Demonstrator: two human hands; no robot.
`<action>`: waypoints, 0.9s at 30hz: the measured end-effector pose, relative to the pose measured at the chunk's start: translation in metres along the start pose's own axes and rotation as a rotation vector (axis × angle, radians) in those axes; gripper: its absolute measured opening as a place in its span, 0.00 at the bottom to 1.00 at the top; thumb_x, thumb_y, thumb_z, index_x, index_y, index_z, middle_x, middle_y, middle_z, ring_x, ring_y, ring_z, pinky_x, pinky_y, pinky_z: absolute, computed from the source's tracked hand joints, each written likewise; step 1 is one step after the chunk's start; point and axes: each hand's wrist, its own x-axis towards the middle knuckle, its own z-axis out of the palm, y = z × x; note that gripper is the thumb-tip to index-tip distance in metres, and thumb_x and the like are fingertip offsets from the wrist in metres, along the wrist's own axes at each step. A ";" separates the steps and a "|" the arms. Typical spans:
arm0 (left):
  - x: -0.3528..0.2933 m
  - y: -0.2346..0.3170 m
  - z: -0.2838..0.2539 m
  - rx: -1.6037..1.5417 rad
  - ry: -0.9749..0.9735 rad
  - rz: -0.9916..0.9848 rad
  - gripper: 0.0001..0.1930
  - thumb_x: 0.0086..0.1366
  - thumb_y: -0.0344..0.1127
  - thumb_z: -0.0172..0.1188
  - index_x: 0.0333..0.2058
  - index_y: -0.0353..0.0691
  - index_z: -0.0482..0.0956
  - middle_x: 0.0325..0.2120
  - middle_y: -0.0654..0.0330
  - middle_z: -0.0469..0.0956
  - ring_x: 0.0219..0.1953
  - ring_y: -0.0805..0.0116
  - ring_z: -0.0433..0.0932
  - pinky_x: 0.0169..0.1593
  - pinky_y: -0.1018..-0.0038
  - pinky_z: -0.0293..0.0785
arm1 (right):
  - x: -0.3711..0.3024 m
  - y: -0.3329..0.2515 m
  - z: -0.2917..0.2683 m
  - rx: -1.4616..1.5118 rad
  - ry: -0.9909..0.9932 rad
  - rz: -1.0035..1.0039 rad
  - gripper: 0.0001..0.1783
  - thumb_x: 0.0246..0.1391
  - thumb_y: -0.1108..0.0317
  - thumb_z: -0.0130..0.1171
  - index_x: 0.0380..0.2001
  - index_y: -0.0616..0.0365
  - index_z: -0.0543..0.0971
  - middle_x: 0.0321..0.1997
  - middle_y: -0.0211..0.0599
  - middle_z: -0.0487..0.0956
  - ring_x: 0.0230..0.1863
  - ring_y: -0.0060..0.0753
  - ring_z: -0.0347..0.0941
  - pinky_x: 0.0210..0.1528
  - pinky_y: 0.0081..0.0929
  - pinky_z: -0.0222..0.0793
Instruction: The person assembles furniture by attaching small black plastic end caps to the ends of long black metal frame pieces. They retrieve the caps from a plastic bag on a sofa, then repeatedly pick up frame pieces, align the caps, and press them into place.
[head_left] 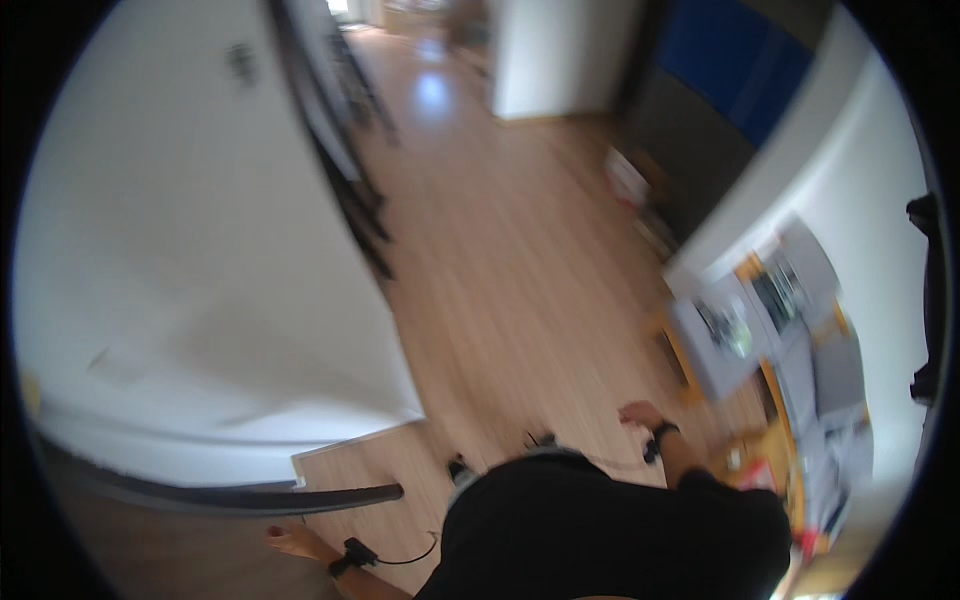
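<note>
My left hand (292, 541) hangs low at my left side, with a black band and a small black device (356, 553) at its wrist. A thin dark cable (412, 558) runs from that device toward my body. The hand's loose fingers are blurred, and I see nothing in them. It is nearest to the dark rounded edge (340, 497) of a brown surface. Out to my right, my right hand (640, 413) is held over the wood floor (500, 270), its fingers loosely apart and holding nothing. A black band (660, 432) circles that wrist too.
A white wall (190, 230) stands on the left, with dark slanted shapes (350, 190) beyond its edge. At right, a grey sofa (715, 365) with a wooden frame carries several items. A white-and-red bag (628, 180) sits farther ahead, near a dark and blue panel (735, 70).
</note>
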 end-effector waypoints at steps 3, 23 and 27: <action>-0.083 0.019 0.005 -0.185 -0.401 0.510 0.11 0.59 0.23 0.57 0.42 0.35 0.78 0.34 0.52 0.81 0.35 0.53 0.81 0.43 0.63 0.79 | -0.015 0.097 -0.042 -0.162 -0.126 -0.088 0.16 0.59 0.60 0.67 0.47 0.56 0.84 0.50 0.35 0.84 0.53 0.41 0.81 0.51 0.41 0.78; -0.490 0.343 0.165 -0.253 -1.303 1.253 0.07 0.58 0.21 0.55 0.33 0.33 0.82 0.26 0.56 0.81 0.29 0.65 0.78 0.35 0.71 0.76 | -0.165 0.182 -0.182 0.451 0.770 0.178 0.14 0.65 0.65 0.58 0.44 0.64 0.83 0.36 0.40 0.86 0.37 0.30 0.84 0.42 0.29 0.80; -0.600 0.432 0.218 -0.168 -1.511 1.263 0.05 0.61 0.21 0.58 0.35 0.34 0.81 0.29 0.58 0.81 0.32 0.66 0.80 0.38 0.69 0.77 | -0.196 0.229 -0.176 0.666 0.846 0.377 0.13 0.65 0.63 0.62 0.44 0.63 0.84 0.35 0.37 0.85 0.35 0.27 0.82 0.41 0.27 0.80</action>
